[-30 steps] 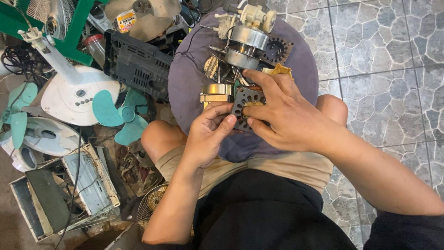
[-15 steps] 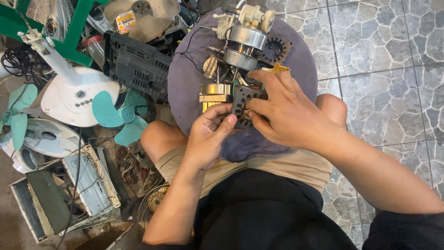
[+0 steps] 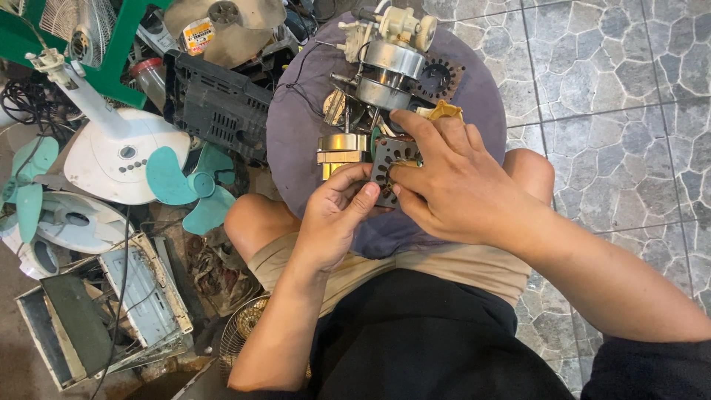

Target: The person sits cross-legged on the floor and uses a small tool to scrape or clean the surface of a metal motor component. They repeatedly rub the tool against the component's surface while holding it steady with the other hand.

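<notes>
A round purple-grey cushion (image 3: 296, 148) rests on my knees and carries fan motor parts. Both hands grip a small perforated metal motor plate (image 3: 389, 154) at its near middle. My left hand (image 3: 337, 218) pinches the plate's lower edge with thumb and fingers. My right hand (image 3: 452, 185) covers its right side, fingers curled over the top. Just left of the plate lies a shiny laminated stator block (image 3: 341, 148). Beyond it sits a silver motor housing (image 3: 385, 74) with a cream gear box (image 3: 400, 26), a dark perforated disc (image 3: 437, 78) and a yellow piece (image 3: 442, 111).
On the left, a black plastic grille part (image 3: 215, 104), a white fan base (image 3: 122, 155), teal fan blades (image 3: 189, 181), a green frame (image 3: 111, 52) and opened metal casings (image 3: 111, 318) crowd the floor. A wire fan guard (image 3: 244, 333) lies by my left elbow. Grey stone tiles (image 3: 615, 111) spread on the right.
Both hands stay on the plate; my fingers have shifted slightly around it and the view has tipped a little.
</notes>
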